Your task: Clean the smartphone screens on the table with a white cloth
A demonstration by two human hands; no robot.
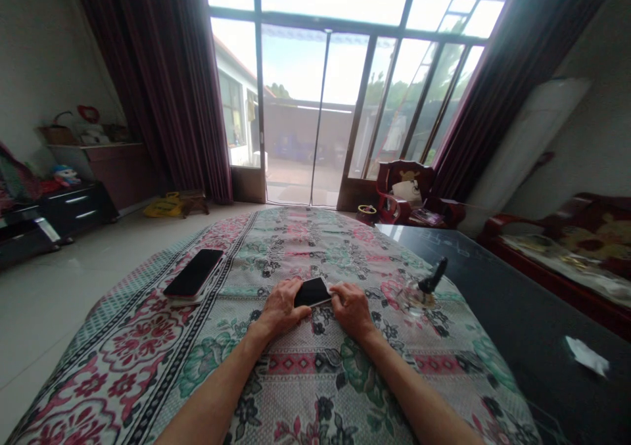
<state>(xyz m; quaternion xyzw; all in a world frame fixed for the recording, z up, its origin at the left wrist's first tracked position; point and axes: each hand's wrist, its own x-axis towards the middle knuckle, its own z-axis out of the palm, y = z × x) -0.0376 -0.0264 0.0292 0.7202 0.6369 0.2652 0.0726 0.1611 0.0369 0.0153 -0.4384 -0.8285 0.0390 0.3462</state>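
A white-edged smartphone with a dark screen lies sideways on the patterned cloth in front of me. My left hand grips its left end, thumb along the near edge and fingers over the far side. At the phone's right end, my right hand has its fingers closed together. Something small and whitish shows at those fingertips, too small to name. Farther left, a larger black-screened phone rests on what seems a pale case or box.
The floral cloth covers the table. At right stands a clear glass dish with a black object in it. A crumpled white paper lies on the dark table. Beyond are a wooden armchair and glass doors.
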